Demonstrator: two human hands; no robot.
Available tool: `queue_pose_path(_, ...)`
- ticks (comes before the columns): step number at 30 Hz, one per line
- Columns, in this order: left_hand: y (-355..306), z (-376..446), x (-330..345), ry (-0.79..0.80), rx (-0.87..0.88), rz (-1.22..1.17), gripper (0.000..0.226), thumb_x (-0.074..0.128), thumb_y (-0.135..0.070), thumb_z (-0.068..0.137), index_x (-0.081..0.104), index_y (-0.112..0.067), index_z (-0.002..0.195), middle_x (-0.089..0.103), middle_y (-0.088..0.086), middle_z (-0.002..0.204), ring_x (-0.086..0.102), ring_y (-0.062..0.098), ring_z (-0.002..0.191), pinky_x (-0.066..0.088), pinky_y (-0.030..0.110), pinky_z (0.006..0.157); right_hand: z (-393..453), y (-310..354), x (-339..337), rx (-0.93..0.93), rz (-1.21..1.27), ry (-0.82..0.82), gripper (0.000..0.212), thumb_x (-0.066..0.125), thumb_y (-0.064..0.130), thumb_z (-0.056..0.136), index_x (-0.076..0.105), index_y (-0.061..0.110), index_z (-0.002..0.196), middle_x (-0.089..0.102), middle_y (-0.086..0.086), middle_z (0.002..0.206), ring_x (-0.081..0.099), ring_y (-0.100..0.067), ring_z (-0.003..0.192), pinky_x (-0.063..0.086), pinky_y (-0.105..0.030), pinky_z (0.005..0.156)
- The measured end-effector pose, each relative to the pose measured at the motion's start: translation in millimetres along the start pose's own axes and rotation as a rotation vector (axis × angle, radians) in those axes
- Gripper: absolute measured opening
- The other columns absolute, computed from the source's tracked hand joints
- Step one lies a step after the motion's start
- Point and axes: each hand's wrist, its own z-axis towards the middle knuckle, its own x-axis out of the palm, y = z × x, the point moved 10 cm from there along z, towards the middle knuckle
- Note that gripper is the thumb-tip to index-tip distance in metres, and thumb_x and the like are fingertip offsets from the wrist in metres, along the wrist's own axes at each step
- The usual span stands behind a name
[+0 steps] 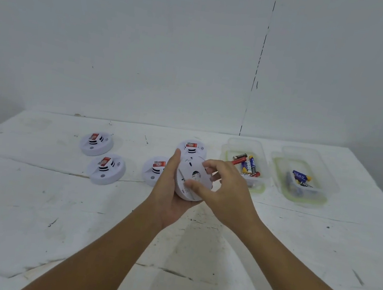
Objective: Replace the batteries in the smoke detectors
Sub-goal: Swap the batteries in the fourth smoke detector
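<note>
The left hand (170, 190) cups a white smoke detector (192, 180) from below and behind, thumb up along its far-left rim, fingers curled round the underside. The right hand (224, 192) grips the same detector from the right, thumb pressed on its near face and fingers curled over the upper right rim. The disc is held above the bench (33, 209), tipped on edge so its flat back faces the person and somewhat to the right; its round shape gives no long axis.

Relative to the held detector: one detector (191, 146) lies just behind it, another (153, 171) just to its left, partly hidden by the left hand, and two more (96, 144) (106, 168) lie well to the left, all face up with red labels. To its right stands a clear tub (231, 149) with mixed batteries (247, 166), and further right a second tub (279, 170) holding a few blue batteries (301, 176). The bench in front of the detector, toward the person, is bare white surface, scuffed and cracked; a wall (150, 43) closes the far edge.
</note>
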Motion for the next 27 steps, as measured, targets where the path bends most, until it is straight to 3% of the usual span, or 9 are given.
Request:
queue_pose_path(4,-0.6,-0.4,-0.3,0.007,-0.019,0.010,0.067,0.051,-0.066,0.097,0.064,-0.016,0.140,0.067,0.016,0.138,0.062,0.032,0.130,0.053,0.048,0.103,1.2,4.2,1.2,-0.017,-0.013,0.007,0.059,0.082,0.057,0.080,0.061,0.029,0.127,0.057,0.016,0.113,0.056,0.004,0.101,0.042,-0.008,0.079)
queue_pose_path(8,-2.7,0.4,0.1,0.023,-0.024,0.016,0.066,0.049,-0.063,0.099,0.061,-0.016,0.143,0.067,0.016,0.137,0.066,0.030,0.123,0.059,0.045,0.090,5.7,6.6,5.0,-0.018,-0.006,0.040,0.058,0.085,0.049,0.080,0.059,0.027,0.126,0.055,0.014,0.115,0.054,0.001,0.104,0.042,-0.008,0.080)
queue_pose_path(12,-4.6,0.9,-2.6,0.015,-0.020,0.059,0.070,0.050,-0.065,0.098,0.055,-0.017,0.149,0.064,0.017,0.142,0.061,0.032,0.132,0.058,0.046,0.093,7.1,3.5,7.3,0.019,0.022,0.036,0.056,0.086,0.047,0.077,0.057,0.029,0.121,0.055,0.014,0.113,0.055,-0.001,0.101,0.044,-0.011,0.075)
queue_pose_path(17,-2.9,2.0,-7.2,-0.012,-0.018,0.089,0.069,0.047,-0.065,0.099,0.054,-0.018,0.149,0.065,0.017,0.140,0.061,0.034,0.131,0.060,0.045,0.089,3.6,-0.3,10.8,0.053,0.075,-0.016,0.056,0.087,0.046,0.072,0.058,0.031,0.117,0.059,0.014,0.111,0.058,-0.004,0.099,0.056,-0.028,0.081)
queue_pose_path(21,-3.1,-1.3,-5.9,0.011,-0.035,0.064,0.061,0.043,-0.060,0.103,0.061,-0.018,0.143,0.068,0.015,0.136,0.063,0.031,0.127,0.062,0.042,0.080,4.1,11.7,11.0,-0.050,0.038,0.041,0.055,0.087,0.041,0.074,0.057,0.028,0.119,0.055,0.013,0.110,0.055,-0.004,0.102,0.053,-0.023,0.081)
queue_pose_path(27,-3.4,-0.8,-8.0,0.016,-0.049,0.078,0.061,0.042,-0.060,0.104,0.061,-0.018,0.144,0.066,0.016,0.138,0.058,0.033,0.135,0.059,0.044,0.091,3.5,13.2,11.7,-0.066,0.056,0.039,0.056,0.088,0.041,0.073,0.057,0.029,0.119,0.055,0.014,0.111,0.055,-0.002,0.102,0.051,-0.018,0.080)
